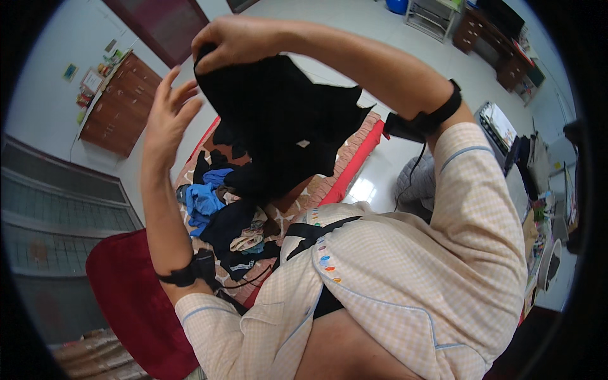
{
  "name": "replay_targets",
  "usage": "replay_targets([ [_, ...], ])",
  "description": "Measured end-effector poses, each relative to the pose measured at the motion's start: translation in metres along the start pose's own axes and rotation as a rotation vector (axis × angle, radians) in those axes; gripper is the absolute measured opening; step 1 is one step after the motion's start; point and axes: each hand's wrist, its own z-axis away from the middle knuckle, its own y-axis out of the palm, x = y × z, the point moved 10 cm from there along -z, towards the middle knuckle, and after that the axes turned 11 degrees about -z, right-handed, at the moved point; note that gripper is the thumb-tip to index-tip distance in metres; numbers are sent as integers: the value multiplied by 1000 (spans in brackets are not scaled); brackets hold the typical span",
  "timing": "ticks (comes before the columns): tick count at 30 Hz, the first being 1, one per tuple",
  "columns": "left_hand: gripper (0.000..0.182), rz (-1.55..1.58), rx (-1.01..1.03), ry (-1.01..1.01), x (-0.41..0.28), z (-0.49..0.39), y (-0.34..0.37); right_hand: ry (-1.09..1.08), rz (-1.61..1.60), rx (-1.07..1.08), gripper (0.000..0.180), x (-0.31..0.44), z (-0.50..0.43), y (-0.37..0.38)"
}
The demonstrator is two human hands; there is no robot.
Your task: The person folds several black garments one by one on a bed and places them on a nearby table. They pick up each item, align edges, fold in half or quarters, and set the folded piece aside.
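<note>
My right hand (232, 45) is raised at the top, its fingers closed on the edge of a black garment (280, 109). The cloth hangs from it over the bed, with a small light diamond-shaped spot showing low on it. Just left of the garment, my left hand (171, 107) is up with its fingers apart and holds nothing. Below lies a heap of clothes: a blue garment (204, 199), a dark garment (228, 228) and a patterned light cloth (249, 235). The hanging garment hides part of the heap.
The heap rests on a bed with a ruffled, red-edged cover (354, 152). A dark red padded chair back (137, 304) stands at the lower left. A grey quilted item (415, 183) is beside my right arm. A wooden cabinet (118, 104) and a desk (489, 47) stand farther off.
</note>
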Motion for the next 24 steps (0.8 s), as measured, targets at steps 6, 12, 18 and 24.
replay_targets([
  [6, 30, -4, 19, -340, -5, -13, 35, -20, -283, -176, 28, -12, 4, 20],
  [12, 28, -99, 143, -456, 28, -1, 42, 89, -681, -187, 24, -65, 39, 54],
  [18, 45, 12, 54, -397, 23, 10, 87, 28, -658, -229, 32, -60, 48, 40],
  [24, 40, 204, -95, -313, 1, -2, 87, -27, -914, -251, 59, -71, 68, 34],
])
